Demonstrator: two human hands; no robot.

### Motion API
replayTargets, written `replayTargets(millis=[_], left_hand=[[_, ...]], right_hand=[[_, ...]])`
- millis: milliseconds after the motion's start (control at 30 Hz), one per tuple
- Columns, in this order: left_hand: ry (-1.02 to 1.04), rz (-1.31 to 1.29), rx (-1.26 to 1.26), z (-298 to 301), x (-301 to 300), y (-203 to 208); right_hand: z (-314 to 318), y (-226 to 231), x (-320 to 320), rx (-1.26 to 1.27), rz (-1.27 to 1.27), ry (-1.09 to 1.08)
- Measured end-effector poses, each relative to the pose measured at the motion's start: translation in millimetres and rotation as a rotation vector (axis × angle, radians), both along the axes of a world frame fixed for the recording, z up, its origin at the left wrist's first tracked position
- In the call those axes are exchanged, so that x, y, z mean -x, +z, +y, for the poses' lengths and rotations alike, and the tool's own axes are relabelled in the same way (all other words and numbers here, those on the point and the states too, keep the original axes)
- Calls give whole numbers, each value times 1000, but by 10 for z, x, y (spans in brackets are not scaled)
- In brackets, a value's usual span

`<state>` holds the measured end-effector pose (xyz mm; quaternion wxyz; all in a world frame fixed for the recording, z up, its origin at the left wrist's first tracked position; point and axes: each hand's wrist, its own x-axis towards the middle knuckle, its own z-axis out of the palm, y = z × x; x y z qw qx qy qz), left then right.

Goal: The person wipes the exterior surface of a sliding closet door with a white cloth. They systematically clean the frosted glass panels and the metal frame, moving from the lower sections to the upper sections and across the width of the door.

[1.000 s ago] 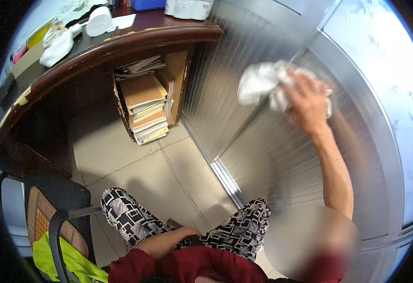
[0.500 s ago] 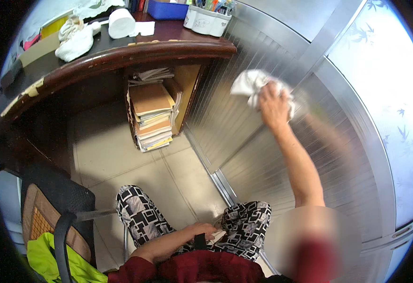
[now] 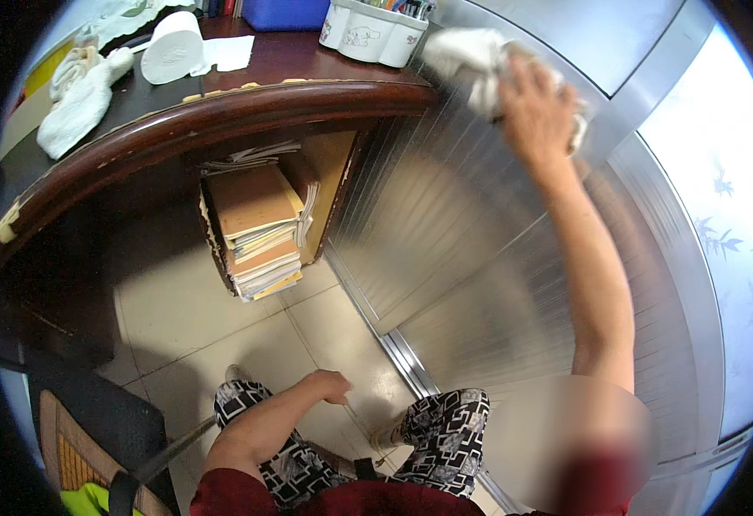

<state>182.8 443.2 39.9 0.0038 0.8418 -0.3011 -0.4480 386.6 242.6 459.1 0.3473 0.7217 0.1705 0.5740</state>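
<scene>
My right hand [image 3: 538,112] presses a crumpled white cloth [image 3: 477,67] against the upper part of a ribbed metal door panel [image 3: 445,206], its fingers bent over the cloth. Part of the cloth pokes out past the fingertips toward the desk, near the frame bar under the glass. Low in front of me, my left hand [image 3: 333,386] hangs above the floor between my knees. Its fingers point down and are mostly out of sight, and no object shows in it.
A dark wooden desk [image 3: 247,112] with a chipped edge stands left, stacked papers [image 3: 260,215] in its side compartment. On top are a paper roll [image 3: 172,47], a white cloth bundle [image 3: 79,103] and a white pen holder [image 3: 372,33]. A chair [image 3: 92,421] is at lower left.
My right hand has moved up the panel with the cloth, toward the glass. My left hand has lifted off my lap and moved forward and left. The view has shifted slightly.
</scene>
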Motion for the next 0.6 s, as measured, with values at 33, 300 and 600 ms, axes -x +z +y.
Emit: replayTargets(millis=[33, 300, 600], left_hand=[[32, -83, 153, -45, -14, 10], [228, -187, 429, 59, -138, 492], [286, -121, 355, 198, -132, 551]], right_hand=[[20, -236, -89, 73, 42, -26], [623, 169, -479, -34, 200, 0], [415, -391, -316, 0, 147, 56]])
